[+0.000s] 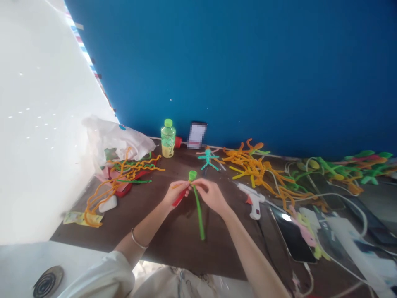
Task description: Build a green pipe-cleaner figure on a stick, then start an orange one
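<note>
Over the middle of the table, my left hand is closed on a green pipe-cleaner piece, whose rounded, coiled top sticks up above the fingers. A flat red strip also lies in that hand; its exact kind is unclear. My right hand pinches at the same green piece, just below its top. From between the hands a long green strand hangs down toward the table's front. Fingertips partly hide the join. Just beyond stands a small turquoise pipe-cleaner figure.
A drink bottle and a propped phone stand by the blue wall. Orange pipe cleaners lie left, with more orange pieces right. A glue gun, a dark phone and white cables crowd the right side.
</note>
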### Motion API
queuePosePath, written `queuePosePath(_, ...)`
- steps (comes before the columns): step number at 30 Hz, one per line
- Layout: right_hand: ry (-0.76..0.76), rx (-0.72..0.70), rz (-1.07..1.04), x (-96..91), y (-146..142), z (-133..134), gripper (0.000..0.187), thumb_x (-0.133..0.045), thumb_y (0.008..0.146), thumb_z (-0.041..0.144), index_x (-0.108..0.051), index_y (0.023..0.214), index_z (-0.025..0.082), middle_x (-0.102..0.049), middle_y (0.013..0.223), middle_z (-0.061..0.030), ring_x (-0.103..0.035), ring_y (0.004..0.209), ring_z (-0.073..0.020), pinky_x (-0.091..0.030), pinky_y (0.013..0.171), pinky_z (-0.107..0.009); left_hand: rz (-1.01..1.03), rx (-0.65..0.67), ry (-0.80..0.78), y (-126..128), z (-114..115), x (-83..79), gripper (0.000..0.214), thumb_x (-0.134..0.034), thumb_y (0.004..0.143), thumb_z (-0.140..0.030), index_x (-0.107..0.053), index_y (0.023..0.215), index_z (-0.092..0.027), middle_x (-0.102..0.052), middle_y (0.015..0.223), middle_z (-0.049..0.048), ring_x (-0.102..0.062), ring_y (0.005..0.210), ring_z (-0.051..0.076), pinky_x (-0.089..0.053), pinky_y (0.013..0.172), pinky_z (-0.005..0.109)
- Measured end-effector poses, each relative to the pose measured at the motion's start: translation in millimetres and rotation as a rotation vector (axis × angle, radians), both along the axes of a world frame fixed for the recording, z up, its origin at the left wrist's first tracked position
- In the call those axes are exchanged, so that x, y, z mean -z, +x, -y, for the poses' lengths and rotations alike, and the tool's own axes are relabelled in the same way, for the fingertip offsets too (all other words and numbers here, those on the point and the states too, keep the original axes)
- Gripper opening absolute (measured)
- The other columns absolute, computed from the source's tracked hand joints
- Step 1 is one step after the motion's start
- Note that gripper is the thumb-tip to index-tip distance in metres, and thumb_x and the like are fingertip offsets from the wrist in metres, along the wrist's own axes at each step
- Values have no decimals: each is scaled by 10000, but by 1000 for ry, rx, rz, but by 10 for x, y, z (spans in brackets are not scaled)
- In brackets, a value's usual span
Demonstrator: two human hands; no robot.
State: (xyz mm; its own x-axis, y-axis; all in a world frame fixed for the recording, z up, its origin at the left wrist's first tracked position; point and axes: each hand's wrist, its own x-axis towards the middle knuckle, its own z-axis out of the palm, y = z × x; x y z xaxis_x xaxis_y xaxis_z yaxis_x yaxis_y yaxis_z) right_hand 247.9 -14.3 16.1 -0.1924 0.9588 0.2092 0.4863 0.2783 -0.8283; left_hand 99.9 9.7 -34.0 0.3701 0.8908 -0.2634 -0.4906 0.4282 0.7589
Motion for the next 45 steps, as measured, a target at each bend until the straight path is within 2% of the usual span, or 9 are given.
queuePosePath(7,556,-46,519,218,110,146,269,-431,845,110,-618,1032,154,-641,1036,-127,-595,939,-210,-476,825,-355,-15,42,-83,17,1,58,258,-726,589,-312,-651,665,-77,-592,602,28,-462,451,30,-335,422,162)
queuePosePath(10,661,11,587,338,127,168,279,-445,841,106,-610,1063,142,-635,1052,-143,-593,952,-229,-484,804,-368,-15,19,-81,30,14,64,254,-732,583,-306,-657,673,-81,-599,611,29,-468,457,31,-349,437,164)
queuePosePath(13,661,69,521,479,100,165,277,-457,837,108,-611,1063,153,-649,1027,-124,-603,936,-220,-489,801,-360,-12,-12,-51,37,25,55,256,-737,579,-299,-664,697,-83,-602,610,29,-483,465,36,-367,452,166)
queuePosePath(18,504,241,228,602,-11,157,226,-460,846,166,-653,957,200,-685,913,-68,-633,849,-182,-500,792,-328,-39,-28,10,53,36,51,294,-738,578,-316,-669,741,-81,-614,621,42,-504,486,49,-388,470,175)
queuePosePath(24,130,410,-175,564,-98,175,164,-557,776,294,-683,819,199,-695,826,-51,-647,747,-182,-523,706,-300,-151,-58,94,72,51,82,315,-712,604,-352,-668,774,-91,-626,632,43,-517,494,68,-418,481,200)
queuePosePath(28,-40,457,-363,536,-126,172,188,-603,722,339,-686,782,181,-700,778,-51,-652,718,-199,-529,697,-324,-292,-71,206,66,54,100,317,-674,645,-367,-672,804,-94,-644,669,56,-538,512,87,-455,505,220)
queuePosePath(33,-211,483,-514,466,-113,178,245,-616,696,392,-679,736,158,-695,699,-61,-651,661,-210,-533,647,-349,-381,-38,350,32,39,92,308,-642,667,-394,-680,792,-115,-635,690,53,-551,542,111,-475,524,233)
queuePosePath(37,-311,445,-616,459,-77,185,275,-648,670,411,-671,724,143,-692,709,-62,-634,602,-172,-513,597,-300,-417,-4,427,-3,21,56,292,-630,675,-399,-683,782,-133,-631,725,54,-562,555,116,-475,540,234)
queuePosePath(45,-479,365,-875,518,-52,172,282,-688,637,411,-608,632,140,-618,576,-14,-523,463,-87,-437,471,-219,-416,105,464,-22,27,51,304,-593,716,-395,-658,824,-118,-613,676,46,-564,571,122,-481,584,246)
